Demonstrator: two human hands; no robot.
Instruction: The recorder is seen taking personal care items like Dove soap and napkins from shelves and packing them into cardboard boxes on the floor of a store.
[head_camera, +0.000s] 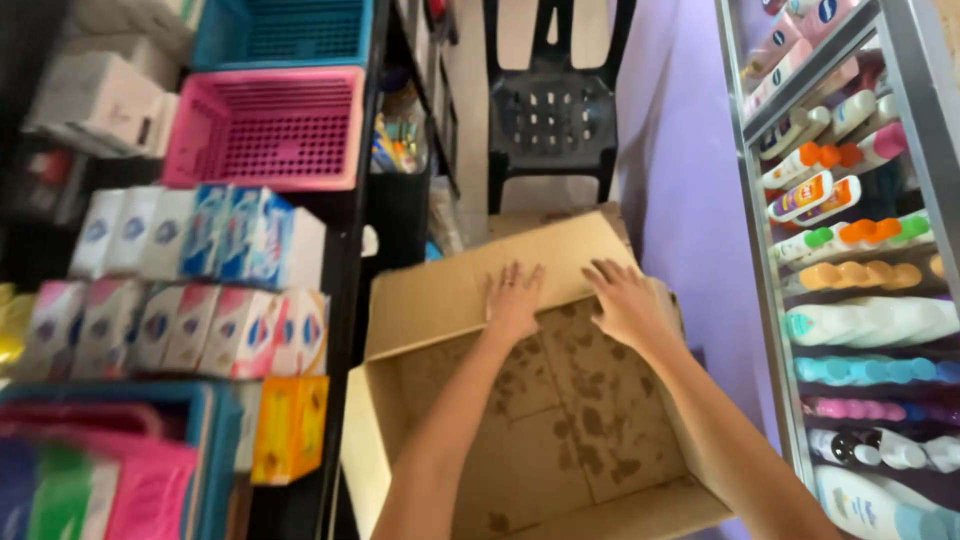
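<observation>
An open brown cardboard box (560, 430) stands on the floor in front of me, empty, its inside bottom stained with dark spots. My left hand (513, 298) lies flat with spread fingers on the far flap (450, 295) of the box. My right hand (625, 300) rests next to it on the same far edge, fingers apart. Neither hand holds anything.
Shelves on the left carry white and blue soap boxes (240, 235), a pink basket (268, 128), a blue basket (285, 30) and a yellow box (290, 425). A glass cabinet (860, 250) of bottles lines the right. A dark plastic chair (553, 110) stands behind the box.
</observation>
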